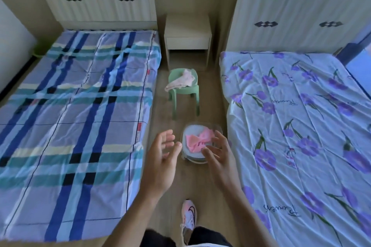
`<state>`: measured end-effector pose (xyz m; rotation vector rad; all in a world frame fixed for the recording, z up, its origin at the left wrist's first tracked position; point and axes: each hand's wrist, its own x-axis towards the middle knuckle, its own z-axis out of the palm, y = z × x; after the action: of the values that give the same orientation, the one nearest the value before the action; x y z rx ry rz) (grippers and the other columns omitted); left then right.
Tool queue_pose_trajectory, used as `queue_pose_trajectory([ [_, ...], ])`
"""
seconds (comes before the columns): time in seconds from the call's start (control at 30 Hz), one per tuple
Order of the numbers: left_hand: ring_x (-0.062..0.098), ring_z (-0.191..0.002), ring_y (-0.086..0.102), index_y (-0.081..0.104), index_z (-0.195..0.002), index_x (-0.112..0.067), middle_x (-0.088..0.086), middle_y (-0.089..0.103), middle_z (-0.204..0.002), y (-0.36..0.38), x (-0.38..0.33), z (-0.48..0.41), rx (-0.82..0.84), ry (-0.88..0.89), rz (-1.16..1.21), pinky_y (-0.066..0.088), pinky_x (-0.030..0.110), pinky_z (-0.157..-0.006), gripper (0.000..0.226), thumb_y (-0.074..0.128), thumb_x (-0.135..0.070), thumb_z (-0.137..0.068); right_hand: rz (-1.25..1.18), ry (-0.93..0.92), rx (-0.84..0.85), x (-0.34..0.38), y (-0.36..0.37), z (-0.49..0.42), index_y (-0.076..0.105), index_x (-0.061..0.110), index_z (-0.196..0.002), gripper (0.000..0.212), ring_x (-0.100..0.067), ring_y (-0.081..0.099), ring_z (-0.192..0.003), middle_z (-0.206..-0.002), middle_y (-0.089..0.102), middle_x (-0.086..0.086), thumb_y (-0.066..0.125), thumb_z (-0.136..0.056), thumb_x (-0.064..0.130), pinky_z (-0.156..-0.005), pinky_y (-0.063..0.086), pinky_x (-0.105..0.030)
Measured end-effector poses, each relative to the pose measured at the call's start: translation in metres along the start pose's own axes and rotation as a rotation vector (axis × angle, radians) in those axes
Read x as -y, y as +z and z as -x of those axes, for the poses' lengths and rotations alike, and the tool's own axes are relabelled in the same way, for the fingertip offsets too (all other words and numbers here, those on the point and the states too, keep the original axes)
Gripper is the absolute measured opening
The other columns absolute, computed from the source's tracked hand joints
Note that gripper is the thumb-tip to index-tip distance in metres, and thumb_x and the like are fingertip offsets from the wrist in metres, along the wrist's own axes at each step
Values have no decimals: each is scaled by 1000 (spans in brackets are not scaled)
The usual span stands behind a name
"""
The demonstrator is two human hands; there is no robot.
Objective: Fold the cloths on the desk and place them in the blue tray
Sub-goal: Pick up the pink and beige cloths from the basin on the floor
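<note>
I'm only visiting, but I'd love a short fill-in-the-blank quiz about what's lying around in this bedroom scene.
1. The bright pink cloth lies in the tray on the ______.
2. The pale pink cloth is draped over a small ______ stool.
3. The left hand and right hand are both open and hold ______.
4. The bed on the person's right has a sheet printed with purple ______.

Missing words: floor; green; nothing; flowers

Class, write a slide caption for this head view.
Open hands above pink cloth in pale blue tray.
</note>
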<state>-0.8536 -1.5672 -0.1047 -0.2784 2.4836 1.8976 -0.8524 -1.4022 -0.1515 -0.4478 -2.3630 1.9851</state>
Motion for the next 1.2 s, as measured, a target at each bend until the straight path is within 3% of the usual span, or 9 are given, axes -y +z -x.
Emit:
queue_pose_trajectory([
  [0.1,-7,-102,59,57,-127,-20,-9,63,-117,9,-3,-52,-2,-17,-34,43,2,-79,30,61,-20,-96,-2,9,-2,10,11,-53,44,24,-145,56,-10,65,-114,-126,59,10,66,-94,21,-85,56,-22],
  [0.17,-2,-104,61,57,-127,-21,-7,64,-118,16,2,-84,2,-49,-35,45,10,-86,31,62,-23,-96,7,7,2,15,20,-80,42,24,-147,56,-7,64,-114,-131,58,5,64,-95,21,-90,55,-22],
  [0.3,5,-106,62,56,-127,-22,-6,63,-119,30,10,-154,22,-87,-69,48,25,-96,32,62,-27,-95,-9,26,1,26,43,-134,42,24,-147,56,-6,62,-112,-133,55,5,63,-95,21,-85,48,-13],
  [0.5,3,-104,62,57,-127,-20,-5,63,-118,44,32,-266,84,-106,-127,43,12,-84,34,63,-27,-94,1,73,-30,31,80,-221,44,25,-145,54,-2,62,-108,-128,56,7,64,-94,22,-93,51,-25],
  [0.63,9,-108,60,58,-125,-21,-6,62,-121,51,64,-344,160,-143,-171,43,12,-84,33,63,-28,-94,33,133,-56,26,108,-279,44,27,-144,54,2,62,-107,-127,56,10,64,-94,23,-88,48,-17],
  [0.73,12,-113,58,60,-122,-19,-4,61,-124,61,96,-406,202,-142,-240,49,23,-92,31,63,-28,-93,31,190,-85,10,131,-318,45,28,-143,53,-7,64,-111,-131,56,10,64,-94,22,-95,52,-29],
  [0.83,14,-116,56,63,-119,-16,0,60,-123,74,135,-467,269,-112,-329,50,36,-100,28,62,-26,-92,30,262,-123,-13,156,-354,45,28,-144,53,-6,63,-112,-133,56,11,64,-94,21,-96,52,-30],
  [1.07,28,-121,53,65,-113,-2,12,56,-126,112,220,-590,395,43,-615,39,32,-106,33,61,-25,-90,27,369,-184,-68,197,-424,47,30,-142,52,12,62,-95,-123,59,17,65,-94,22,-88,50,-19],
  [1.2,29,-140,37,63,-121,-5,14,43,-147,140,277,-644,473,72,-788,30,34,-115,36,59,-25,-91,73,371,-173,-103,210,-459,47,32,-141,50,3,63,-101,-122,58,14,63,-95,23,-78,44,-9],
])
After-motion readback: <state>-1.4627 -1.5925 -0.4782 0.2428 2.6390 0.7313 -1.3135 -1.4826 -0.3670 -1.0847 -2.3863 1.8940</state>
